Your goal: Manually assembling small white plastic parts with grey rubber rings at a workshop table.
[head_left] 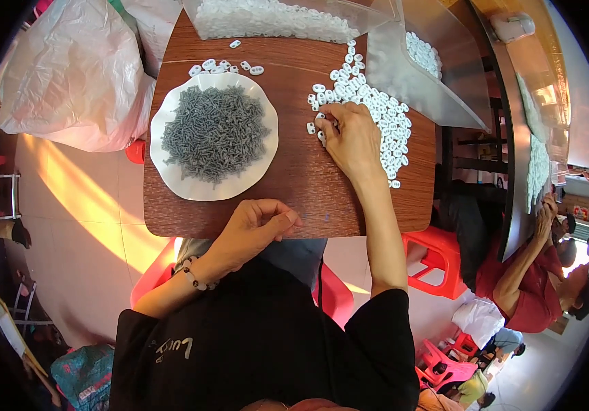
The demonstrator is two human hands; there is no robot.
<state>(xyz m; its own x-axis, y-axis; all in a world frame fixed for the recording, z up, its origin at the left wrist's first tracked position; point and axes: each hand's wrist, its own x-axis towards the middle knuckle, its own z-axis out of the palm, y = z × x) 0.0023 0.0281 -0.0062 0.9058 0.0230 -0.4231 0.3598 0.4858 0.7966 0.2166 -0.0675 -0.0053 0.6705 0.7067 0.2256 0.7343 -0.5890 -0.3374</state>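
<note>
At the table [301, 181], left hand [257, 226] and right hand [356, 142] curl, any pinch unclear; the right's brushing could scatter loose white pieces [393, 130].

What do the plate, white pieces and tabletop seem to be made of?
Plate: smooth, white; melamine or ceramic, unclear which.
White pieces: probably moulded plastic, given their uniform rounded shapes and matching holes.
Tabletop: brown wood grain with a slight sheen; laminate or varnished wood.
</note>
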